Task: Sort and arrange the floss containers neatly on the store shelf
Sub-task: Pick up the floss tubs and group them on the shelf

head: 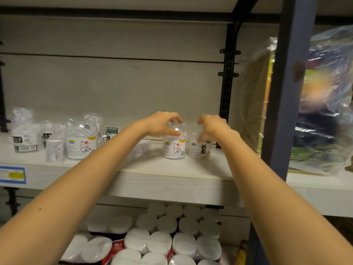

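Head view, looking fwd and slightly down at a white store shelf (172, 169). Both forearms bare, extended fwd and upward, converging toward the right end of the shelf.

L hand (162, 124): wrist level, palm down, fingers curled over the domed clear lid of a floss container w/ white-cat label (174, 146). Thumb on the near side, fingertips on the far side; partly closed grip on the lid. Container upright on the shelf surface.

R hand (212, 127): wrist bent, fingers curled down and inward over the top of a 2nd floss container w/ dark-cat label (200, 149). Fingertips touch the lid area; also a partly closed grasp. Container upright, just beside the first, on its right; cannot tell if the two touch.

Both held containers stand near the back panel, close to the black slotted upright (227, 83).

Left portion of shelf: further clear containers, incl. another w/ white-cat label (81, 146) and one w/ black-and-white label (23, 140), plus clear bags of floss picks (55, 150). Spacing uneven, some overlap. Well apart from the held pair.

Blue price tag (12, 175) on shelf front edge, left. Lower shelf: packs w/ white round tops (172, 236). Right of the blue post (286, 92): goods wrapped in clear plastic (324, 102), contents blurred.
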